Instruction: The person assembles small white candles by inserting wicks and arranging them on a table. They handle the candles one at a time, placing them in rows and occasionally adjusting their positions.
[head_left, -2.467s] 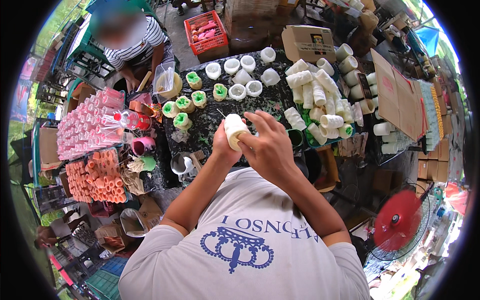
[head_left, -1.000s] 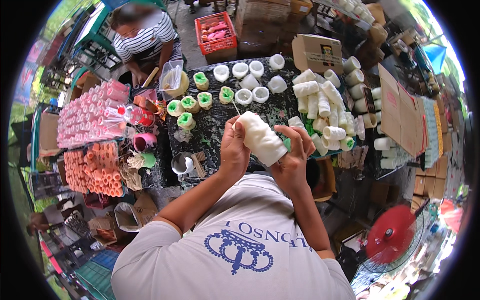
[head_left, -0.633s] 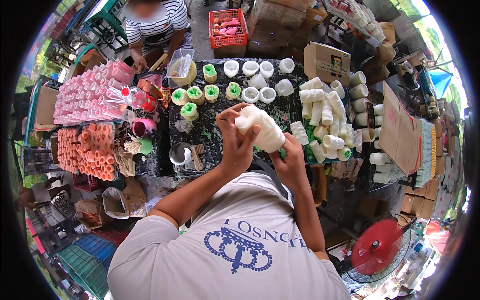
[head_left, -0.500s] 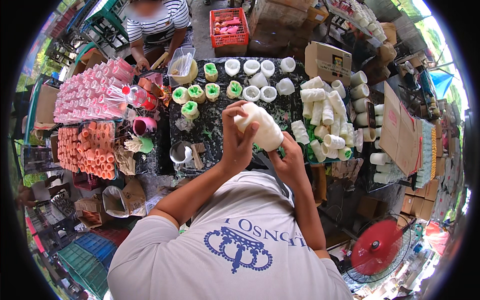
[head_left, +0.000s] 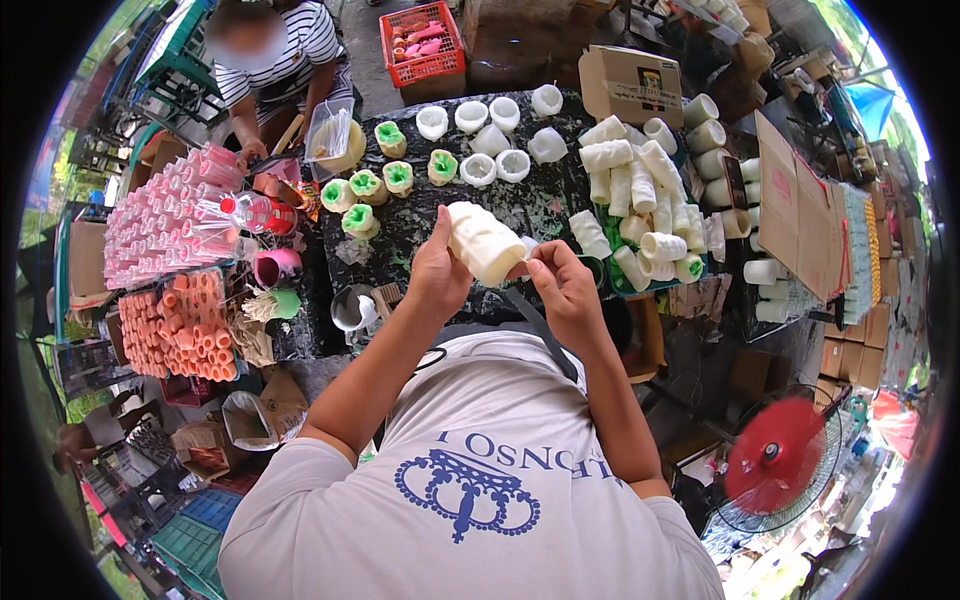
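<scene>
My left hand (head_left: 440, 265) is wrapped round a cream-white wax cylinder (head_left: 484, 240) with a wavy side, like a pillar candle. It is held tilted above the table's near edge, its flat end toward my right hand. At that end my right hand (head_left: 563, 285) is closed in a pinch on a thin whitish strip (head_left: 529, 246) at the rim. Whether the strip is still joined to the cylinder I cannot tell. Beyond my hands stand several white wax cups (head_left: 478, 168) and several cream cups with green inside (head_left: 398, 178).
White wax cylinders (head_left: 640, 190) are piled in a tray at the right. Pink pieces (head_left: 165, 225) and orange pieces (head_left: 190, 325) crowd the left, beside a red-labelled bottle (head_left: 262, 213). A metal pot (head_left: 352, 308) stands near the front edge. Across the table sits a person (head_left: 290, 60). A red fan (head_left: 770, 450) is behind right.
The cylinder has come lower and nearer to me, and its end has turned. My right hand has shifted from gripping its lower end to pinching at the rim. The view has swung slightly.
</scene>
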